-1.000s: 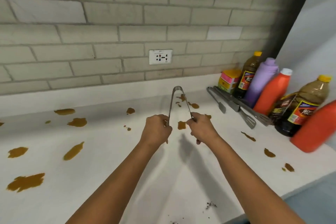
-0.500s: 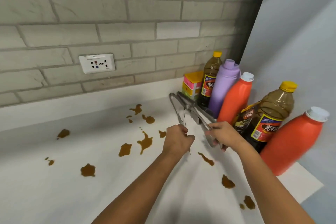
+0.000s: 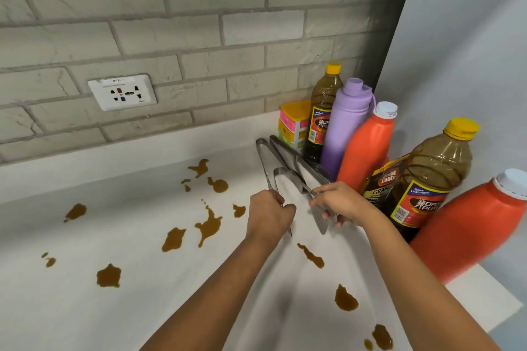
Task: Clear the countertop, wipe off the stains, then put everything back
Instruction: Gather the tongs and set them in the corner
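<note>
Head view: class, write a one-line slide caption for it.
Left hand and right hand hold metal tongs beside bottles on a brown-stained white countertop.

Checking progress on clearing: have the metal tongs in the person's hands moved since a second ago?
Yes. The metal tongs moved right, from below the white wall socket to beside the purple bottle.

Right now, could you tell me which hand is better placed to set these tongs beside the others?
The right hand, probably: it grips the tongs nearest the other tongs lying by the bottles.
</note>
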